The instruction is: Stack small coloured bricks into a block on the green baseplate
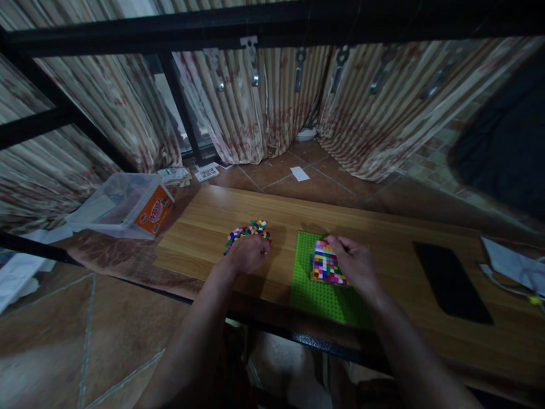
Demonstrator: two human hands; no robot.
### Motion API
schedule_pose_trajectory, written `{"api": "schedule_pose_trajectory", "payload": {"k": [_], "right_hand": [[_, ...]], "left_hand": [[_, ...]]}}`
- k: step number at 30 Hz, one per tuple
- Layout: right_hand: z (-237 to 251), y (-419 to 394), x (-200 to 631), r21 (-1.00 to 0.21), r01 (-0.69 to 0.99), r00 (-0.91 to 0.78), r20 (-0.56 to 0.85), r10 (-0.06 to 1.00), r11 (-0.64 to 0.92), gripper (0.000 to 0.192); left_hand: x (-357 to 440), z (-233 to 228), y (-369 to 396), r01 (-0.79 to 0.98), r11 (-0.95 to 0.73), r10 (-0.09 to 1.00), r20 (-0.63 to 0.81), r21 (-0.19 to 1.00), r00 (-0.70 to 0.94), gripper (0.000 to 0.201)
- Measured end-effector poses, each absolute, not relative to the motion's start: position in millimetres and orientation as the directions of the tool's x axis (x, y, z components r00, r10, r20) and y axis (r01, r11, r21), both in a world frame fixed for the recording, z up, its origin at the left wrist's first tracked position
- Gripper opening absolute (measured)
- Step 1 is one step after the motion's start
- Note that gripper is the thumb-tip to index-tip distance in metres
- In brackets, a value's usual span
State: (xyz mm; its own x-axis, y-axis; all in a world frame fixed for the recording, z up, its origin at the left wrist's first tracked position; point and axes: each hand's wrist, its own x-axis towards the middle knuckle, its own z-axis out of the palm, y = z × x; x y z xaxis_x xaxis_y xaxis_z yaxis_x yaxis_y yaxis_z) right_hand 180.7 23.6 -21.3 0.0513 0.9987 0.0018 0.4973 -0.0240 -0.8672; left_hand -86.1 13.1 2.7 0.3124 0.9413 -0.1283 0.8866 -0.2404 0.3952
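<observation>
- the left hand (248, 254) rests on the wooden table (383, 227) with its fingers curled loosely into the near edge of a pile of small coloured bricks (249, 231); whether a brick is pinched in it i cannot tell, since the knuckles hide the fingertips.
- the pile lies just left of the green baseplate (319, 295), probably so loose pieces stay within easy reach.
- the right hand (355, 264) is cupped against the right side of the multicoloured brick block (324, 262), fingers touching its top far edge, seemingly steadying it.
- the block stands on the baseplate's far half, and the plate lies flat near the table's front edge.
- a clear plastic box (123, 205) lies tipped at the table's far left corner, well apart.
- a black phone (451, 282) lies flat to the right, out of the way.
</observation>
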Motion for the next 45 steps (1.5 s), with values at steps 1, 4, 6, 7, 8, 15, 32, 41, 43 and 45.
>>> {"api": "schedule_pose_trajectory", "payload": {"k": [1, 4, 6, 7, 8, 15, 32, 41, 43, 45], "right_hand": [[-22, 24, 181, -0.869, 0.494, 0.051, -0.001, 0.999, -0.026, 0.048], [-22, 24, 181, -0.87, 0.492, 0.056, -0.013, 0.998, -0.039, 0.047], [-22, 25, 181, -0.872, 0.488, 0.058, -0.016, 0.998, -0.042, 0.046], [-23, 25, 181, -0.874, 0.484, 0.055, -0.015, 0.998, -0.039, 0.046], [-23, 25, 181, -0.878, 0.478, 0.051, -0.011, 0.999, -0.034, 0.046], [-21, 25, 181, -0.9, 0.436, 0.067, 0.01, 0.998, -0.02, 0.043], [-21, 26, 181, -0.901, 0.432, 0.039, 0.068, 0.997, 0.045, 0.035], [-23, 26, 180, -0.909, 0.413, 0.029, 0.067, 0.997, 0.049, 0.034], [-22, 25, 180, -0.908, 0.414, 0.032, 0.08, 0.996, 0.059, 0.034], [-20, 25, 179, -0.905, 0.42, 0.031, 0.094, 0.995, 0.072, 0.034]], "left_hand": [[-86, 3, 13, 0.888, -0.245, 0.941, -0.125, 0.39, 0.314, 0.019], [-85, 1, 15, 0.888, -0.255, 0.938, -0.125, 0.382, 0.323, 0.018], [-84, 1, 16, 0.889, -0.259, 0.937, -0.128, 0.377, 0.326, 0.018], [-84, 0, 16, 0.889, -0.262, 0.935, -0.129, 0.376, 0.33, 0.017], [-83, 1, 17, 0.887, -0.267, 0.934, -0.127, 0.378, 0.335, 0.016], [-76, 7, 18, 0.797, -0.325, 0.931, 0.022, 0.509, 0.365, 0.017], [5, -11, 19, 0.632, -0.314, 0.949, 0.211, 0.708, 0.235, 0.034], [10, -11, 22, 0.651, -0.322, 0.946, 0.207, 0.688, 0.25, 0.043], [10, -10, 23, 0.663, -0.332, 0.943, 0.209, 0.671, 0.261, 0.043], [10, -10, 23, 0.677, -0.346, 0.938, 0.218, 0.65, 0.27, 0.043]]}}
